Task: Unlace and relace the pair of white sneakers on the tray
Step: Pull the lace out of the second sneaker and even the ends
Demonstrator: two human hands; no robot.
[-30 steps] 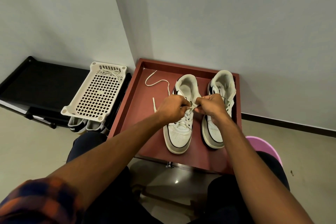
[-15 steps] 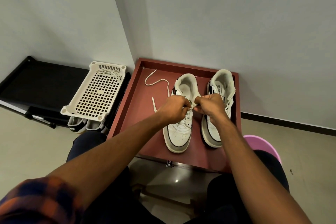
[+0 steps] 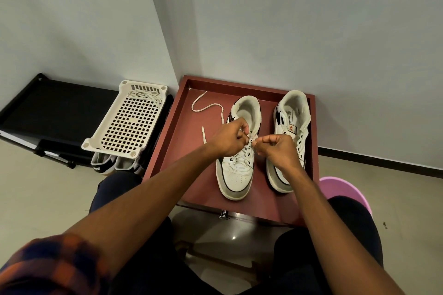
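Lacing one white sneaker's upper eyelets

The left hand (image 3: pixel 227 137) and right hand (image 3: pixel 278 148) each pinch the shoelace (image 3: pixel 206 109), likely for tension, above the sneaker (image 3: pixel 236 175) on the tray (image 3: pixel 167 151).

A white plastic basket (image 3: pixel 124 124) is propped over some shoes (image 3: pixel 103 166) beside a black rack (image 3: pixel 60 108), and a pink tub (image 3: pixel 344 188) is parked far right.
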